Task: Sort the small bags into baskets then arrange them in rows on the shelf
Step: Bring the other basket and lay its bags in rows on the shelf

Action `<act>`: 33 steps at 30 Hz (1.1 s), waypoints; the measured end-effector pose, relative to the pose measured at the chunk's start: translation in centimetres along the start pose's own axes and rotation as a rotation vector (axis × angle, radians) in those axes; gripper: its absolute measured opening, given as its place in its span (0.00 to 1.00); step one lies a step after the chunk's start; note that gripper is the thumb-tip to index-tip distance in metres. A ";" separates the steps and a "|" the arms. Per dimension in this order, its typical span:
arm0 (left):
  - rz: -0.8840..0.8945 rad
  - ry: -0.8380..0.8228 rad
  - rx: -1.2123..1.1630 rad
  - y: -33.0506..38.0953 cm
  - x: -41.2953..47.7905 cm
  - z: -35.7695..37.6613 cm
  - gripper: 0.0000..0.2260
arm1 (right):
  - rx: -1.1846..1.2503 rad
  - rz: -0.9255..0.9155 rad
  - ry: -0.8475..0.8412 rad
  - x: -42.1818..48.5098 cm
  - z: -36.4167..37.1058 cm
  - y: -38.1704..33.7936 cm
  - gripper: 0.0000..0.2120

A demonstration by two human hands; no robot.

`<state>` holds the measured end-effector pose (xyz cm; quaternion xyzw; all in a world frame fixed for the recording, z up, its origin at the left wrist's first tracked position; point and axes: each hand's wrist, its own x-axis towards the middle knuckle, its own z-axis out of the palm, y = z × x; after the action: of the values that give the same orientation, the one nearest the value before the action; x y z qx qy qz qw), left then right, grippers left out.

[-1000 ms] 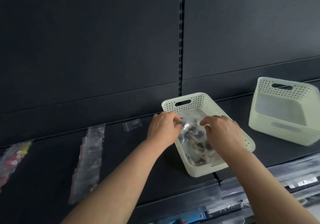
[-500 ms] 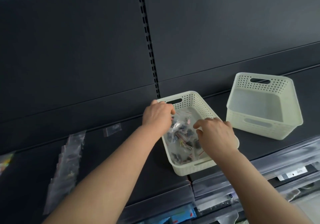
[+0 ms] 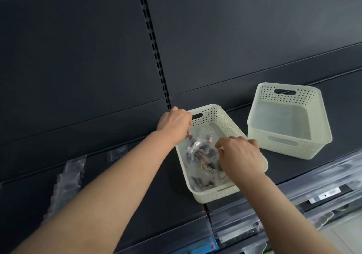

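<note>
A cream perforated basket (image 3: pixel 212 114) stands on the dark shelf (image 3: pixel 137 175) and holds several small clear bags (image 3: pixel 201 153) of dark bits. My left hand (image 3: pixel 174 124) reaches over the basket's far left rim, fingers curled down onto the top of a bag. My right hand (image 3: pixel 240 155) hovers over the basket's right side, fingers bent toward the bags; what its fingertips hold is hidden. A row of overlapping clear bags (image 3: pixel 66 183) lies on the shelf at the left, and a single bag (image 3: pixel 117 152) lies behind it.
A second cream basket (image 3: pixel 290 120), empty, stands to the right on the same shelf. The dark back panel (image 3: pixel 78 57) with a slotted upright (image 3: pixel 154 47) rises behind. Clear price rails (image 3: pixel 293 200) run along the shelf front, lower right.
The view has swung so the baskets sit further left in frame. Both hands stay in the basket; my left hand has shifted toward its far left corner, my right hand lower over the bags.
</note>
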<state>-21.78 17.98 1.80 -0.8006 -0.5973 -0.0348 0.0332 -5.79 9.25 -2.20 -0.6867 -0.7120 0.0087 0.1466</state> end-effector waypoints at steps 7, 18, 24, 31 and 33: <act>-0.315 0.154 -0.931 -3.3 -6.1 -2.9 0.04 | 0.636 0.036 0.028 1.4 -0.9 -6.0 0.20; -0.694 0.275 -1.327 -10.6 -14.1 -1.2 0.07 | 1.466 0.228 -0.460 0.0 1.0 -16.3 0.24; -0.698 0.264 -1.325 -12.5 -16.0 -0.2 0.06 | 1.398 0.231 -0.319 -0.5 3.4 -18.9 0.06; -0.728 0.322 -1.261 -13.3 -16.6 1.1 0.06 | 1.395 0.248 -0.355 -0.2 4.6 -19.6 0.08; -0.755 0.330 -1.278 -13.6 -16.6 1.6 0.06 | 1.458 0.246 -0.469 -0.5 4.5 -19.5 0.07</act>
<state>-39.53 6.18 -1.22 -0.3897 -0.6818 -0.5023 -0.3620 -25.77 8.51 -2.48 -0.4712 -0.4574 0.6362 0.4050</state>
